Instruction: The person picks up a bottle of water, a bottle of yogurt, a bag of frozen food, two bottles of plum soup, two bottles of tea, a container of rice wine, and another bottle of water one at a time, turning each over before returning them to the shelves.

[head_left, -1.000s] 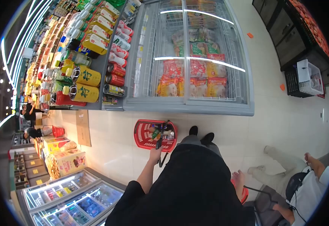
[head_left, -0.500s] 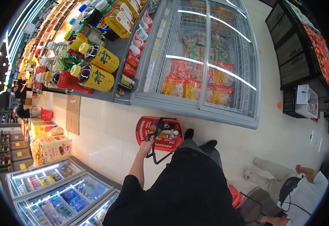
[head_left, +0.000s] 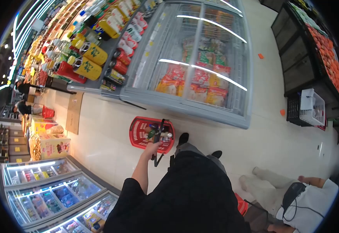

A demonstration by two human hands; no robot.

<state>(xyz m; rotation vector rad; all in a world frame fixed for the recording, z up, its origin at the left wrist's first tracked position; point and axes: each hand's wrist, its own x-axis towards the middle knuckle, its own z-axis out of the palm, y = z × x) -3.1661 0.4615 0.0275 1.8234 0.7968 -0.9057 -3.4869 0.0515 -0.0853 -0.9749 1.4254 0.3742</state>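
Note:
My left hand [head_left: 151, 150] is closed round the black handle of a red shopping basket [head_left: 138, 134], which hangs low over the floor on my left. Several small items, among them bottles [head_left: 151, 133], lie inside it. Just beyond stands a grey chest freezer [head_left: 216, 119] with glass lids and bagged food [head_left: 216, 96] under them. My right hand is not in view.
Drink bottles [head_left: 87, 68] stand on a shelf at the upper left. More freezers [head_left: 57, 194] are at the lower left. Boxes [head_left: 53, 146] stand at the left. Produce shelves [head_left: 293, 58] are at the right. A person [head_left: 309, 200] stands at the lower right near another red basket [head_left: 241, 204].
The freezer and shelf have shifted left in view and my feet have changed position. The basket has moved slightly left and up in view, still held by my left hand.

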